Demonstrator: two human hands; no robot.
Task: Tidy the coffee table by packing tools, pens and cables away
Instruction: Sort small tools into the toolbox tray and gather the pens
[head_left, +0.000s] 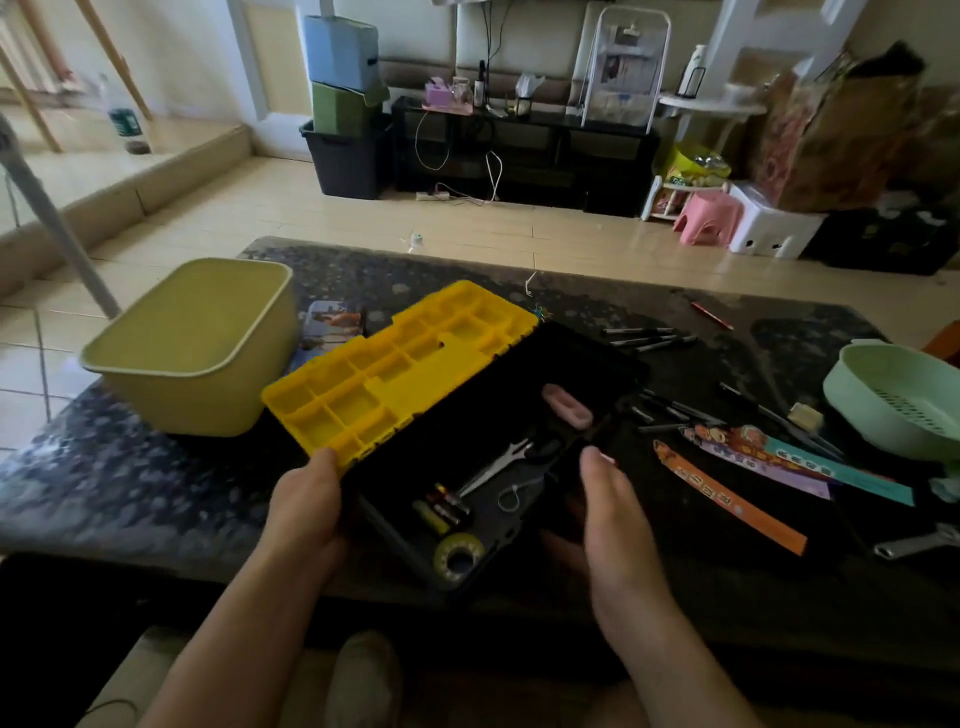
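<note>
Coffee table: dark speckled top, fills the middle of the view. Yellow-green tub stands at its left end.

Toolbox, black, open, lies slantwise at the near middle; near corner reaches past the table's front edge. Its yellow lid is thrown back to the left, the far corner just beside the tub.

Green colander at the right edge of the table.

Left hand grips the toolbox at its near-left rim, thumb on top where lid meets base, fingers hidden underneath. Right hand is flat and upright, fingers straight, palm turned toward the box's right wall; blurred, so contact is uncertain. It holds nothing.

Paper strips, printed and colourful, lie right of the box. Black pens are scattered beyond and beside them. Wrench near the right front corner.

Inside the box: scissors mid-floor, a pink piece farther back, a tape roll in the near corner, batteries just beside it
</note>
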